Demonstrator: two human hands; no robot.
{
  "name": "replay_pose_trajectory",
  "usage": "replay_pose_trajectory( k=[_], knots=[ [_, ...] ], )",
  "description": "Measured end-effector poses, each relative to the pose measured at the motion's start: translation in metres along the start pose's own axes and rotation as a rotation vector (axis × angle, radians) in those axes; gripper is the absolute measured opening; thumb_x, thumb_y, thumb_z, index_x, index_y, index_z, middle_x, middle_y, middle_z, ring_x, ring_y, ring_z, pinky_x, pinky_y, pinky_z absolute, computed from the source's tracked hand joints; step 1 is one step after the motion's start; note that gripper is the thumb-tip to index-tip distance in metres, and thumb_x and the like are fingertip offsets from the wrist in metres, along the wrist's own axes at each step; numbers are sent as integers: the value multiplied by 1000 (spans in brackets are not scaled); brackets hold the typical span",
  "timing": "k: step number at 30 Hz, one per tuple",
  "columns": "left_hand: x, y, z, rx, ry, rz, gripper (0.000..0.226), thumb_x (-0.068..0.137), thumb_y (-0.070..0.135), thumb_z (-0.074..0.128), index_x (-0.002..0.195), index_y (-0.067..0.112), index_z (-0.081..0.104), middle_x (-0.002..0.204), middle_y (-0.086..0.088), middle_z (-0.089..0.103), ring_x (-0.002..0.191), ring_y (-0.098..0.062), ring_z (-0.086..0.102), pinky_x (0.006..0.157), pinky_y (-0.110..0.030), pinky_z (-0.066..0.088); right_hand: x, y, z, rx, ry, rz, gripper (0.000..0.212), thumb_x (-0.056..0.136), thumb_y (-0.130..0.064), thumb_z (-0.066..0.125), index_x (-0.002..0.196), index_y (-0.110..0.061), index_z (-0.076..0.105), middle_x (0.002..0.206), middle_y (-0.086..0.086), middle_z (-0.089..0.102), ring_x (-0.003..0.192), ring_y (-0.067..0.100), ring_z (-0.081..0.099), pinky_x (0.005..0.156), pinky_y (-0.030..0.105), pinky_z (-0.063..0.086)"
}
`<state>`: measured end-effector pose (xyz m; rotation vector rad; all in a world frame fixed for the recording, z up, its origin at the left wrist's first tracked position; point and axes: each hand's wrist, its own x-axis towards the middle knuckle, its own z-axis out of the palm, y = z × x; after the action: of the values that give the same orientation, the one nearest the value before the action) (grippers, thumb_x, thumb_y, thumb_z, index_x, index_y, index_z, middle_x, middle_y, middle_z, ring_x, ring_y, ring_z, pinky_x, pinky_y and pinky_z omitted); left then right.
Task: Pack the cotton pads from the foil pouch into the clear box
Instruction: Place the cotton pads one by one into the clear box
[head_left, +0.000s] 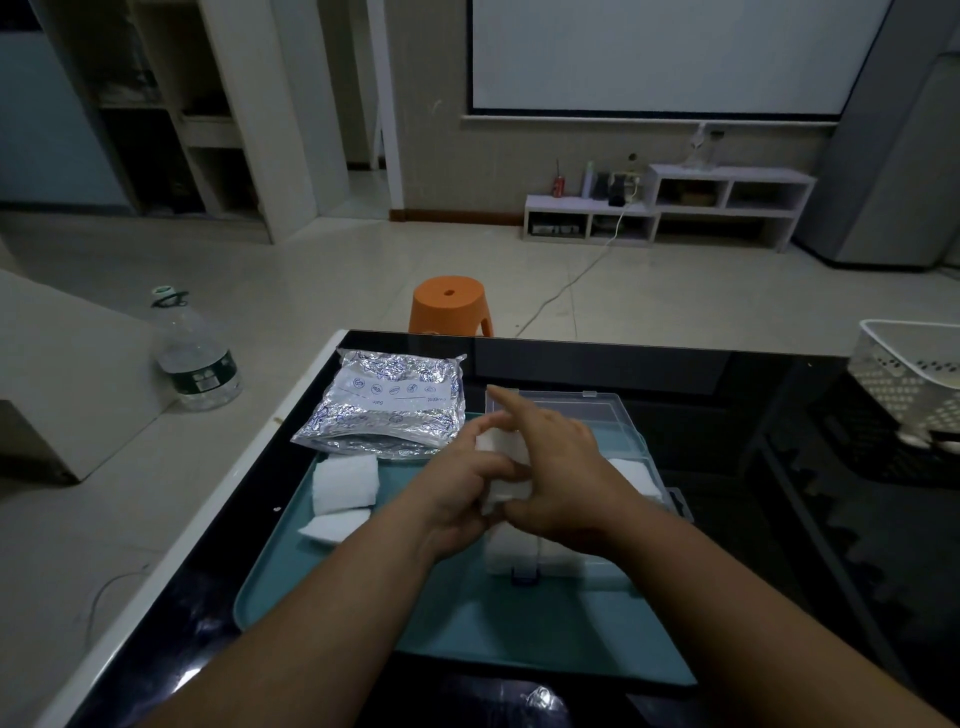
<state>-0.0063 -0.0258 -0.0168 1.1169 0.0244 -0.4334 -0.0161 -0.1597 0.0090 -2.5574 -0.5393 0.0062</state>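
1. Left grip (462, 499) has its fingers curled onto the left side of a small stack of cotton pads (506, 491), pinching it.
2. Right grip (561, 467) clasps the same stack from the right and over the top; its index finger sticks out straight, pointing away, while the other fingers bend round the pads.
3. That stack sits squeezed between the two grips, raised above the left part of the clear box (524, 574).
4. Clear box lies on a teal tray (467, 623) with its lid (571, 410) thrown back flat at the far side; more white pads (636, 480) already lie inside, at the right end and at the near edge below the wrists.
5. Foil pouch (384, 405) rests to the left of the grips, partly on the tray's far left corner, its mouth facing the person.
6. Loose pads (345, 480) lie on the tray just in front of the pouch, well apart from both grips.
7. Tray sits on a black glossy worktop (779, 493).
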Motion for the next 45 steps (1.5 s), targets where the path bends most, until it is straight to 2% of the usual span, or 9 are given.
replay_pose_trajectory(
  k=[6,10,15,19,22,26,31,37,45],
  knots=[
    [0,10,0,-153,218,39,20,97,9,46,109,21,59,89,-11,66,66,-20,68,55,-30,55,-2,0,-4,333,153,95,75,76,-31,70,141,-35,32,139,-11,43,129,10,37,104,35,34],
    [3,11,-1,-227,277,124,21,103,24,38,97,16,56,96,-13,68,82,-24,67,72,-35,49,-2,-5,-4,544,197,371,20,88,-29,63,105,-23,53,107,-3,59,90,12,58,62,23,50],
    [1,8,0,-300,225,145,24,104,24,33,108,14,55,112,-12,69,113,-28,58,93,-43,49,-4,-13,1,847,-20,499,34,84,-35,71,111,-18,59,98,4,68,82,16,64,68,30,51],
    [-2,11,3,-156,203,141,17,100,12,42,105,10,58,108,-13,67,101,-28,61,83,-39,52,-5,-13,-6,903,-43,493,15,84,-9,69,98,-8,67,92,14,67,75,20,58,66,30,48],
    [-3,15,-3,209,281,186,23,89,-7,53,101,11,63,98,-12,63,83,-22,59,67,-28,51,-5,-7,-11,747,9,487,11,83,-4,65,88,-14,65,91,11,66,77,21,60,66,29,52],
    [-8,17,-16,597,270,158,32,79,-14,62,88,16,70,91,-14,67,84,-24,61,77,-35,53,-5,0,-12,507,-14,430,14,84,-9,67,93,-19,64,91,2,66,74,14,64,54,19,50],
    [-12,25,-18,622,276,146,35,76,-17,54,82,14,70,84,-8,66,78,-20,58,66,-27,48,-3,-1,-4,317,-52,361,19,77,-11,75,87,-23,65,86,-1,68,80,16,66,77,35,58],
    [-9,2,-2,429,455,231,19,71,15,53,80,15,69,86,-4,67,81,-20,57,66,-28,43,-2,4,1,218,-64,353,18,78,-13,75,83,-27,64,86,-4,67,78,11,64,74,31,55],
    [6,-23,-3,624,568,204,23,89,5,48,87,24,61,82,2,67,80,-17,61,66,-26,45,-3,6,8,108,-88,327,41,78,-18,75,115,-25,59,102,-5,58,87,13,55,67,23,41]
  ],
)
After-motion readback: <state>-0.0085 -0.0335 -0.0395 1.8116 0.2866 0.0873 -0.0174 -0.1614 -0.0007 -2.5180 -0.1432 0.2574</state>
